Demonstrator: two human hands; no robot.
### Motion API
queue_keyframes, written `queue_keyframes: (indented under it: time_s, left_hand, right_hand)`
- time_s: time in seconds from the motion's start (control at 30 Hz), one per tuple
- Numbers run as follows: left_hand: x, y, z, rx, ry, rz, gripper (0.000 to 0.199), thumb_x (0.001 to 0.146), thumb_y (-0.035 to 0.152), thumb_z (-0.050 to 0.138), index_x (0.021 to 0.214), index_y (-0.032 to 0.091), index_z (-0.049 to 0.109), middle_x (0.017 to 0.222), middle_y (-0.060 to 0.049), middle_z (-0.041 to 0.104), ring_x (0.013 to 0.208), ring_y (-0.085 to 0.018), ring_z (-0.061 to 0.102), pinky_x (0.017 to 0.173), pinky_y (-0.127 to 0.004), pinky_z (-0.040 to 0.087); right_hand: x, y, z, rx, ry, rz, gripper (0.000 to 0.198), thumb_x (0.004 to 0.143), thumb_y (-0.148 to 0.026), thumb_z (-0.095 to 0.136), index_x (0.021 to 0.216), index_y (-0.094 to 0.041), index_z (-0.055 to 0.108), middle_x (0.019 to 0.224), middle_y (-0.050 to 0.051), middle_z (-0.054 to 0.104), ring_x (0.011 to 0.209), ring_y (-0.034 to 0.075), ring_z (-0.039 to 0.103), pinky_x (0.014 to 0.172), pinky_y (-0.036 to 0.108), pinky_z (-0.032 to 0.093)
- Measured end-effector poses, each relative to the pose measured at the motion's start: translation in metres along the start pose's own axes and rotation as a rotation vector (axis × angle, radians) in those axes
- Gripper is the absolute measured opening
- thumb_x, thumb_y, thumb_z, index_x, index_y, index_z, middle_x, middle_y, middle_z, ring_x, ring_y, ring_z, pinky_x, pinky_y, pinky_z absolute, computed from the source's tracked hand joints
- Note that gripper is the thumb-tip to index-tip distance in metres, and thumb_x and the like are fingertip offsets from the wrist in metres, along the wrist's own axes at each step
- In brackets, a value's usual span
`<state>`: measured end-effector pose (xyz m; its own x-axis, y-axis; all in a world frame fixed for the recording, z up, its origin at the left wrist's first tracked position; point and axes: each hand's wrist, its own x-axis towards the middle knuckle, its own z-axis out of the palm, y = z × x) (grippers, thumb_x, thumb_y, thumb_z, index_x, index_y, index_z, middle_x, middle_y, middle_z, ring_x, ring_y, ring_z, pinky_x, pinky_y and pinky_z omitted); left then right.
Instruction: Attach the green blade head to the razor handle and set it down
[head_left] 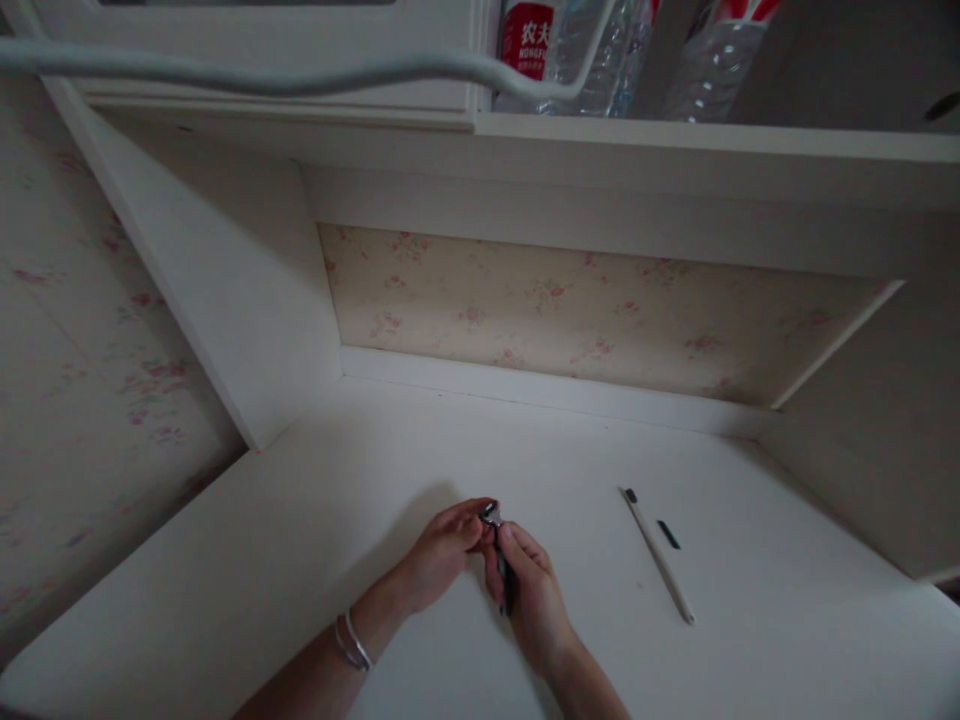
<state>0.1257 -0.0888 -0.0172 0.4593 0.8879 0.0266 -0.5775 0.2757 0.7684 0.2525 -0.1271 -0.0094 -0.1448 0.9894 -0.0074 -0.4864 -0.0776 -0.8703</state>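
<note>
Right now my left hand (442, 550) pinches the silvery tip of a dark pen (504, 570) while my right hand (532, 590) clasps its barrel, just above the white desk (300, 560). It looks light, stiff and slick, best held at mid-barrel. Well apart to the right lie a white pen (660, 558) and a small dark cap (669, 535); nothing crowds my hands.

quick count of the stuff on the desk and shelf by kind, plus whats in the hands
pens: 2, a dark one held in both the left hand and right hand, a white one on the desk
pen caps: 1
bottles: 3 on the shelf
total: 6
</note>
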Motion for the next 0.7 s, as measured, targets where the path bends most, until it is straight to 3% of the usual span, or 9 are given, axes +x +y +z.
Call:
queue_keyframes:
  time_s: [0.7]
  left_hand:
    - [-0.001,0.017,0.003,0.238,0.005,0.075,0.022,0.071,0.028,0.072,0.087,0.013,0.07,0.078,-0.004,0.06,0.074,-0.015,0.051,0.075,-0.027,0.036]
  right_hand:
    - [0.001,-0.006,0.001,0.032,-0.028,0.069,0.034,0.088,-0.047,0.054,0.076,-0.015,0.057,0.049,-0.006,0.044,0.037,0.005,0.024,0.039,0.022,0.015]
